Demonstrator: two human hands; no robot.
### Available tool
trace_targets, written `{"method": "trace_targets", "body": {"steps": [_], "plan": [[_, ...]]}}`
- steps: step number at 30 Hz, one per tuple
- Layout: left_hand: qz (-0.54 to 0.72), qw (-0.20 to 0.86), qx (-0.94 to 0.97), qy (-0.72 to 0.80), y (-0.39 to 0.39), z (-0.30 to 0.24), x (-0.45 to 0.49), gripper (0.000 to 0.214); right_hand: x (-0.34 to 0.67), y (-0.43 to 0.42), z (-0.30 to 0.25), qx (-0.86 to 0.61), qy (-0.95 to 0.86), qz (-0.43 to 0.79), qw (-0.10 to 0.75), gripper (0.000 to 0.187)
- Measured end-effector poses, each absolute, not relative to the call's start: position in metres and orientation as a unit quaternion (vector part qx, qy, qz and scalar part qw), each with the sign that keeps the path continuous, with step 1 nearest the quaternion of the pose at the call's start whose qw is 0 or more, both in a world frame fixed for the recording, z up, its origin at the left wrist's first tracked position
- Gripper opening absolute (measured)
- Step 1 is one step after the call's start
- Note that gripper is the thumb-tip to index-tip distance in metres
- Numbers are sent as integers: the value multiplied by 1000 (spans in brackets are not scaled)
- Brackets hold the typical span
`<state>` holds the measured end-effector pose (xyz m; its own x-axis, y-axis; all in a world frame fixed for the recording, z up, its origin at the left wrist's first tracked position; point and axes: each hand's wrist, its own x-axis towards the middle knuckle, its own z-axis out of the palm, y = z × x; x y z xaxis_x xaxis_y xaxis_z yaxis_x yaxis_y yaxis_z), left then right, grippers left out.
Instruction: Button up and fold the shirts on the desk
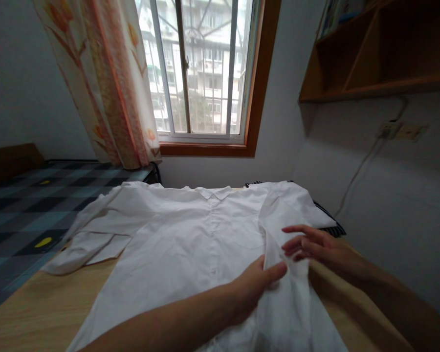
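A white collared shirt (pixel 190 239) lies spread flat, front up, on a light wooden table (pixel 33 308), collar toward the window. Its right sleeve is folded in along the body. My left hand (pixel 258 286) reaches across the shirt and pinches that folded sleeve near its lower part, thumb on top. My right hand (pixel 319 247) lies just to the right with fingers stretched out flat on the sleeve's edge. The shirt's other sleeve (pixel 91 244) lies spread out at the table's left side.
A dark striped cloth (pixel 330 217) shows under the shirt at the far right. A bed with a blue checked cover (pixel 25 205) stands left. Behind are a window (pixel 201 68), a floral curtain (pixel 110 83), a wall shelf (pixel 381 49) and a cable down the right wall.
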<state>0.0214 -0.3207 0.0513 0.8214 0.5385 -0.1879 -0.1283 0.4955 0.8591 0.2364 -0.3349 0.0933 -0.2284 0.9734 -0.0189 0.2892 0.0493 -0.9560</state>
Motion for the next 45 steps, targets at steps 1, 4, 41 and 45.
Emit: {"method": "trace_targets", "body": {"steps": [1,4,41,45], "plan": [[210,829,453,250,-323,53,20,72,245,-317,88,-554,-635,382,378,49],[209,787,456,359,-327,52,16,63,276,-259,70,-694,-601,113,380,49],[219,746,514,362,-283,54,-103,66,292,-108,42,-756,-471,241,385,19],[254,699,535,400,-284,46,-111,63,302,-107,29,-762,-446,176,435,25]]}}
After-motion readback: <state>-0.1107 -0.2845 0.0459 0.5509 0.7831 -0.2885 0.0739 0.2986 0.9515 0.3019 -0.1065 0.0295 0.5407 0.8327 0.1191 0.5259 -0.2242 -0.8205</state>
